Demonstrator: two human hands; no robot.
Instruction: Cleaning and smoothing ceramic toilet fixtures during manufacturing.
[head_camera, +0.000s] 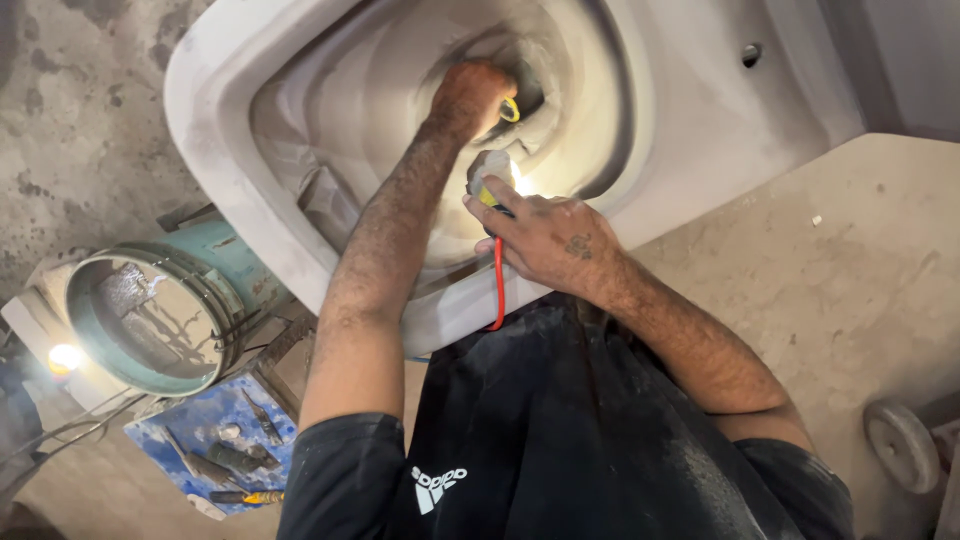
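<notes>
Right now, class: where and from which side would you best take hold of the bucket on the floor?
Probably by the bucket's rim or the thin wire handle lying along its right side, coming from above. It stands upright with its mouth open, and tools on the blue board crowd its lower right side. Both hands, left hand and right hand, are busy in the unfired toilet bowl.

Left arm extended forward, left hand (470, 95) closed, knuckles up. Right arm bent inward, right hand (545, 240) clenched, back up.

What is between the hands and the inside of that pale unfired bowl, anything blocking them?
Nothing visible. The left hand is already deep inside the bowl, holding something yellow. The right hand holds a lit lamp at the rim.
</notes>
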